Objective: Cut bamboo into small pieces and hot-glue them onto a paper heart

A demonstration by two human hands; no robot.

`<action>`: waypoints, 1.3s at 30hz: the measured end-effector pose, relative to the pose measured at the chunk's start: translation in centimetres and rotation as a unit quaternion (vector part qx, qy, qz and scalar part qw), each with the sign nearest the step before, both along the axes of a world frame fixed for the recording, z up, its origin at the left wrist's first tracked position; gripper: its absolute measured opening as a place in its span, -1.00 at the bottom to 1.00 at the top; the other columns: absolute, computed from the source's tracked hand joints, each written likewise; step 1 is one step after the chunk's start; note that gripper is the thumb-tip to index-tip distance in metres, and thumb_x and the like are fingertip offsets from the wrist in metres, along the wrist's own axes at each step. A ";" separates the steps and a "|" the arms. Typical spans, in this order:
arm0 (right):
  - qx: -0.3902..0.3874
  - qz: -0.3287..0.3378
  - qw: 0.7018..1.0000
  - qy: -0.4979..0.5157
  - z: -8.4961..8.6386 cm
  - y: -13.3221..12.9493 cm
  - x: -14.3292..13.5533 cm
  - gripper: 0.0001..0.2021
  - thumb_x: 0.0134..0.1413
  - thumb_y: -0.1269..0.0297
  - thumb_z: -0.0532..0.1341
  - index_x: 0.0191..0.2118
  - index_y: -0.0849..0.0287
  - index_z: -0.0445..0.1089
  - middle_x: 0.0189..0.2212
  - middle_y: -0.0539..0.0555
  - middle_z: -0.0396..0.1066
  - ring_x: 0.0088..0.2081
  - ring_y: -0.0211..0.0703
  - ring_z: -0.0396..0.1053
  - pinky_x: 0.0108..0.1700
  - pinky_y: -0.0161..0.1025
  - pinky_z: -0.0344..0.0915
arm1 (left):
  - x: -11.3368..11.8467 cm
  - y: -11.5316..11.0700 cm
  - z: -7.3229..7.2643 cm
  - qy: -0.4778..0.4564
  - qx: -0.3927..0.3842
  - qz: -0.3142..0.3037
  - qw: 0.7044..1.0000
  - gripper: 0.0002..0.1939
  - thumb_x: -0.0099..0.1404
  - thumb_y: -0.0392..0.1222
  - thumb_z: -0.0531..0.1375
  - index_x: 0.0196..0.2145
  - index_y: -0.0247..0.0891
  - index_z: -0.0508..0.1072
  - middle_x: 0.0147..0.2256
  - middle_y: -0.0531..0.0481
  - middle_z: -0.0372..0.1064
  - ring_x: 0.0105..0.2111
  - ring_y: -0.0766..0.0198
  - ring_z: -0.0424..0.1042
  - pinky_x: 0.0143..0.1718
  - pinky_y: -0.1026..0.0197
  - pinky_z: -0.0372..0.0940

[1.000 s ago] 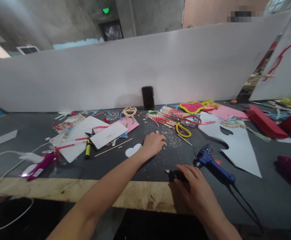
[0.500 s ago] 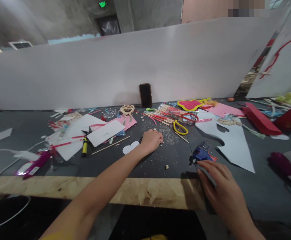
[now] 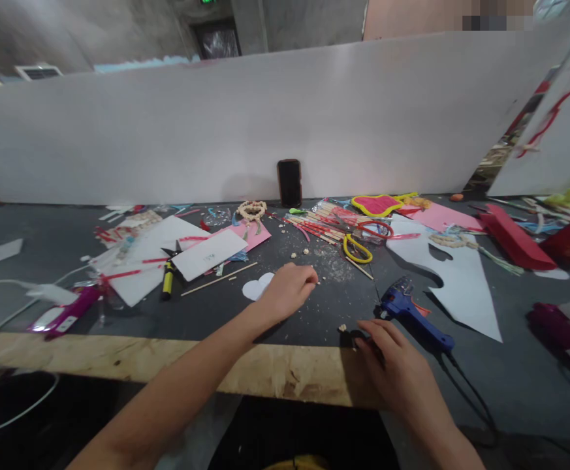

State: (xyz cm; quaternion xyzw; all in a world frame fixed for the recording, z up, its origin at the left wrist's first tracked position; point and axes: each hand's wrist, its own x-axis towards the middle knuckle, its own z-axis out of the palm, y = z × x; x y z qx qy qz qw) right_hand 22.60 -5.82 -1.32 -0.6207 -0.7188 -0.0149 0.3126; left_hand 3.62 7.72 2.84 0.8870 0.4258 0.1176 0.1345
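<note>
My left hand (image 3: 292,287) rests over the dark tabletop with its fingers curled together; whatever they pinch is hidden. Just left of it lies a white paper heart (image 3: 256,287), partly covered by the hand. My right hand (image 3: 387,359) hovers by the table's front edge, thumb and fingers apart and holding nothing visible. A small pale crumb-like piece (image 3: 342,328) lies just beyond its fingertips. To the right of this hand, a blue glue gun (image 3: 414,316) lies on its side, nozzle pointing away. Several small pale bits (image 3: 306,251) are scattered beyond my left hand.
Yellow-handled scissors (image 3: 358,249) and red-striped sticks (image 3: 316,228) lie farther back. Yellow-and-black pliers (image 3: 167,281) and a white card (image 3: 209,254) are at left. A cut white sheet (image 3: 465,297) lies right. A phone (image 3: 289,183) leans against the white partition (image 3: 191,137).
My right hand has moved left, away from the glue gun, whose handle now shows. My left hand has drawn slightly nearer, fingers still curled. The camera view has shifted a little.
</note>
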 end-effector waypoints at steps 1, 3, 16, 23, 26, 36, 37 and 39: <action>-0.005 0.002 1.000 -0.010 0.0 0.3 -0.3 -0.77 0.17 0.27 0.03 -0.15 0.13 0.38 -0.23 0.13 0.44 -0.24 -0.13 0.44 -0.24 -0.22 0.39 | -0.2 -0.7 -0.1 -0.003 -0.004 -0.008 1.000 -0.82 0.25 -0.29 0.05 -0.30 -0.20 0.44 -0.30 0.03 0.47 -0.27 0.21 0.36 -0.19 0.21 0.20; -0.023 0.007 0.999 -0.024 0.0 1.0 -0.8 -0.78 0.16 0.27 0.05 -0.17 0.13 0.39 -0.25 0.12 0.45 -0.25 -0.11 0.43 -0.25 -0.21 0.37 | -0.7 -1.8 -0.6 -0.009 -0.013 -0.021 1.000 -0.83 0.23 -0.29 0.06 -0.31 -0.19 0.45 -0.30 0.05 0.47 -0.27 0.21 0.35 -0.20 0.21 0.20; -0.176 0.057 0.934 0.306 2.2 1.2 -3.4 -0.75 0.14 0.11 0.09 -0.28 0.15 0.41 -0.51 -0.02 0.40 -0.47 -0.26 0.34 -0.45 -0.36 0.25 | -1.7 -7.1 0.1 -0.269 -0.096 -0.015 0.958 -0.79 0.20 -0.30 0.15 -0.19 -0.22 0.46 -0.14 -0.05 0.38 -0.08 0.22 0.30 -0.01 0.21 0.17; -0.236 0.075 0.881 0.403 2.4 1.2 -4.9 -0.64 0.11 0.00 0.09 -0.44 0.21 0.39 -0.62 -0.07 0.20 -0.57 -0.34 0.11 -0.56 -0.40 0.07 | -1.5 -8.8 -0.5 -0.396 -0.154 0.041 0.904 -0.90 0.21 -0.27 0.19 -0.31 -0.23 0.50 -0.26 -0.03 0.41 -0.15 0.24 0.34 -0.06 0.24 0.19; -0.243 0.059 0.870 0.425 2.1 1.1 -5.2 -0.62 0.13 -0.01 0.05 -0.36 0.20 0.42 -0.60 -0.05 0.25 -0.56 -0.33 0.13 -0.54 -0.39 0.10 | -1.9 -9.0 -1.0 -0.440 -0.184 0.075 0.876 -0.93 0.18 -0.24 0.21 -0.36 -0.26 0.49 -0.32 -0.02 0.42 -0.23 0.25 0.36 -0.14 0.25 0.22; -0.184 0.047 0.867 0.461 2.0 -0.4 -6.6 -0.72 0.04 0.06 0.18 -0.21 0.12 0.40 -0.60 -0.04 0.31 -0.60 -0.31 0.24 -0.59 -0.39 0.21 | -2.6 -10.0 -1.8 -0.562 -0.366 0.145 0.727 -0.84 0.12 -0.20 0.26 -0.36 -0.32 0.41 -0.45 0.06 0.37 -0.44 0.40 0.30 -0.38 0.38 0.19; -0.174 0.047 0.879 0.441 2.1 -0.5 -6.7 -0.73 0.05 0.06 0.16 -0.21 0.12 0.41 -0.61 -0.04 0.31 -0.60 -0.30 0.24 -0.58 -0.39 0.22 | -2.6 -10.1 -1.9 -0.558 -0.356 0.145 0.736 -0.85 0.13 -0.20 0.26 -0.35 -0.31 0.41 -0.45 0.06 0.37 -0.44 0.40 0.30 -0.38 0.38 0.19; -0.159 0.044 0.899 0.406 2.4 -0.6 -6.9 -0.74 0.07 0.08 0.15 -0.22 0.12 0.41 -0.58 -0.02 0.35 -0.57 -0.28 0.28 -0.54 -0.39 0.26 | -2.7 -10.4 -1.8 -0.534 -0.316 0.146 0.771 -0.90 0.15 -0.23 0.23 -0.36 -0.30 0.42 -0.44 0.05 0.38 -0.42 0.38 0.32 -0.36 0.36 0.20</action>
